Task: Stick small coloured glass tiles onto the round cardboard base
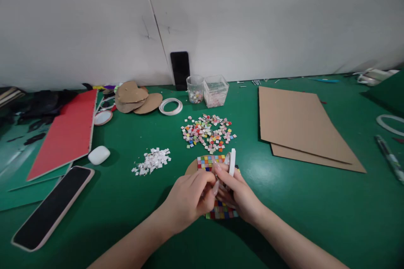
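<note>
My right hand [244, 195] grips a narrow roll of white tape [232, 162], held on edge with its rim upward. Against it, my left hand [191, 191] is closed in a pinch by the roll; what sits between its fingertips is too small to make out. Beneath both hands lies a sheet of small multicoloured mosaic tiles [217, 213], partly covered by them. A round piece of brown cardboard [190, 168] shows behind the sheet's left edge. Loose coloured tiles [206, 132] are scattered just beyond, and a pile of white backing scraps [153, 161] lies to the left.
A clear cup [195, 89] and a clear square box [216, 91] stand by the wall, beside a leaning dark phone [180, 70]. Cardboard sheets [299, 124] lie right. Leftward are a phone [52, 208], a white case [99, 155], a red board [67, 130] and a white coil [171, 106].
</note>
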Tool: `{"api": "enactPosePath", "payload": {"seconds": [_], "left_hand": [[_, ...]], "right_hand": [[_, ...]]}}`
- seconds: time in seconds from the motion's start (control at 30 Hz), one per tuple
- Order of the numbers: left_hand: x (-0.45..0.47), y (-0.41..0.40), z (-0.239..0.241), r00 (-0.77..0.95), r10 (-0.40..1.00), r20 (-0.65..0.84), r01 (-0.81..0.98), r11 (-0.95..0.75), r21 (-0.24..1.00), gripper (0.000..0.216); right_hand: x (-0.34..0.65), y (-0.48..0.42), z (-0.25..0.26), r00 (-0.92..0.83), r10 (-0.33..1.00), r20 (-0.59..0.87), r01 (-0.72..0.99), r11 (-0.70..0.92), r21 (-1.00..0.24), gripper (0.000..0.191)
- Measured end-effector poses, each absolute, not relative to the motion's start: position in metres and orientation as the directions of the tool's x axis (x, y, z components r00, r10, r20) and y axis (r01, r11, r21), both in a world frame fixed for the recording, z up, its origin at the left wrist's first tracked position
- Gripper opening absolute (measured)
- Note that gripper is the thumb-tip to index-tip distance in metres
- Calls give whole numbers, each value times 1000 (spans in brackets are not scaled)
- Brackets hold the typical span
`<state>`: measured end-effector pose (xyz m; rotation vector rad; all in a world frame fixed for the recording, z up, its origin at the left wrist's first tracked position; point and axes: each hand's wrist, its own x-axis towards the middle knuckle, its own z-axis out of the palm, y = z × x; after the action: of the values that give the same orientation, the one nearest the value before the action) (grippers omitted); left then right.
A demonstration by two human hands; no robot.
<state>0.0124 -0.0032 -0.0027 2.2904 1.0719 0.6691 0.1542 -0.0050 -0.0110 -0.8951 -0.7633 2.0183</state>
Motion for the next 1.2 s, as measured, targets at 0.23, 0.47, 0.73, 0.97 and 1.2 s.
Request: {"api": "enactPosePath", "payload": {"seconds": [0.23, 0.47, 0.73, 0.97, 1.2], "left_hand": [[13, 0, 0, 594, 727, 343, 583, -684, 438, 12], [12, 1, -4, 570, 706, 420, 619, -705, 346, 10], [9, -1, -3, 569, 765, 304, 593, -637, 493, 10], [10, -1, -1, 553, 791, 262, 589, -593, 549, 11], [13, -5, 7, 497, 846, 194, 572, -487, 660, 14]], "right_hand": [[151, -3, -5, -373, 885, -279, -447, -434, -782, 38], [151, -4, -13, -349, 923, -161, -337, -284, -898, 35], [155, -6, -12, -377, 903, -208, -232, -309, -922, 33], [157, -6, -12, -411, 881, -233, -171, -326, -930, 35], [155, -7, -9, -436, 876, -207, -208, -322, -924, 33]]}}
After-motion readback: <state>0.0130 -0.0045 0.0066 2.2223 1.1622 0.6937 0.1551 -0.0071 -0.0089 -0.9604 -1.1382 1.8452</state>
